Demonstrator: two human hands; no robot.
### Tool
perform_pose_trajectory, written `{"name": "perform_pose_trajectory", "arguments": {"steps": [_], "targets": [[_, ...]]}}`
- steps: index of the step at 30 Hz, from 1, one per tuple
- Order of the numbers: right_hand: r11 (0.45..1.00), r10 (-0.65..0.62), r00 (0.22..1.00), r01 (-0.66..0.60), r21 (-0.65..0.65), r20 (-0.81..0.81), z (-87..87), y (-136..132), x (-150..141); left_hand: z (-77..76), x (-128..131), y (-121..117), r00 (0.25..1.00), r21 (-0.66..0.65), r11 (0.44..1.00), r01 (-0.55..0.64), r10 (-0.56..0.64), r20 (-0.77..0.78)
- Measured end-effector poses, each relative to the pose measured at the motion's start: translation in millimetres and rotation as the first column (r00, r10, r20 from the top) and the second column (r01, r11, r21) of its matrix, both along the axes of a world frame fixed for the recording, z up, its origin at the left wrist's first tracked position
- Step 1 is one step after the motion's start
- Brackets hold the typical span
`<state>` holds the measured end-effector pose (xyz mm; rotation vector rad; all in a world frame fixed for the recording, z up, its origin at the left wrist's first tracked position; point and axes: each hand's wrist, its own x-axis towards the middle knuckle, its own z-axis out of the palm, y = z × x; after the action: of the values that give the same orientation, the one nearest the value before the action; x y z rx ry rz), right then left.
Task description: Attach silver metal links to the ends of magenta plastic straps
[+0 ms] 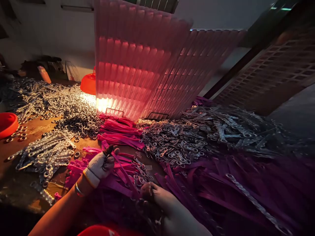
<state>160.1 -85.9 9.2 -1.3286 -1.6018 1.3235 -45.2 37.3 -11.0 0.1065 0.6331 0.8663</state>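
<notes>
My left hand (102,165) wears a white fingerless glove with dark wrapping on a finger. Its fingers are closed on a magenta strap (126,173) that slants down to my right hand (158,201). The fingers of my right hand are curled in at the strap's lower end, their tips dark and partly in shadow. Beneath and between the hands lie more magenta straps (81,165), some with silvery ringed ends (142,173). How the strap sits in the right fingers is partly hidden.
Twisted silvery pieces with ring ends pile up at left (46,154), centre (174,141) and right (231,124). A red lamp (88,84) glows beside upright ribbed plastic trays (130,65). Purple straps (221,183) heap at right; a red bowl (8,126) stands far left.
</notes>
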Motion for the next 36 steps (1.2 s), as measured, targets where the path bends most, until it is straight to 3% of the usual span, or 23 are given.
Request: {"name": "perform_pose_trajectory", "arguments": {"steps": [3,5,7,10,12,15,17,22,25,28,32,34,36], "targets": [[0.999,-0.010,0.999,0.011,-0.032,0.040,-19.0,-19,-11,7.1,-10,6,0.997,0.077,0.997,-0.029,0.035,-0.075],[1.000,0.003,0.998,-0.001,-0.024,0.068,-15.1,-30,-18,14.2,-18,7,0.981,0.174,0.985,0.021,0.014,-0.194],[0.999,0.037,0.997,-0.037,-0.002,0.073,-0.4,-33,-21,23.6,-24,3,0.932,0.301,0.941,0.152,-0.036,-0.360],[0.991,0.094,0.990,-0.103,0.083,0.106,25.2,-15,-20,40.6,-25,-12,0.811,0.434,0.799,0.416,-0.110,-0.575],[0.974,0.013,0.978,-0.059,0.218,0.206,34.3,8,-18,49.4,-20,-26,0.745,0.463,0.718,0.519,-0.116,-0.657],[0.911,-0.173,0.915,0.008,0.412,0.364,34.3,37,-19,49.7,-7,-44,0.744,0.506,0.708,0.494,-0.042,-0.667],[0.892,-0.221,0.853,-0.020,0.452,0.472,31.0,46,-22,41.9,-1,-51,0.768,0.533,0.721,0.442,0.001,-0.640],[0.911,-0.237,0.582,-0.145,0.386,0.778,31.7,42,-35,27.8,0,-53,0.755,0.496,0.736,0.461,-0.033,-0.655],[0.898,-0.244,0.490,-0.212,0.386,0.837,33.2,35,-40,35.3,-8,-52,0.639,0.443,0.648,0.620,-0.088,-0.764],[0.884,-0.257,0.484,-0.231,0.406,0.836,31.4,30,-41,45.1,-17,-50,0.526,0.398,0.534,0.746,-0.107,-0.844],[0.899,-0.259,0.565,-0.157,0.410,0.784,25.3,27,-38,49.8,-23,-46,0.463,0.323,0.471,0.821,-0.219,-0.859],[0.854,-0.325,0.568,-0.167,0.493,0.756,21.6,26,-36,50.1,-22,-44,0.437,0.293,0.452,0.843,-0.257,-0.862],[0.762,-0.414,0.531,-0.242,0.600,0.740,18.7,24,-33,51.0,-19,-41,0.414,0.294,0.416,0.860,-0.233,-0.880]]}}
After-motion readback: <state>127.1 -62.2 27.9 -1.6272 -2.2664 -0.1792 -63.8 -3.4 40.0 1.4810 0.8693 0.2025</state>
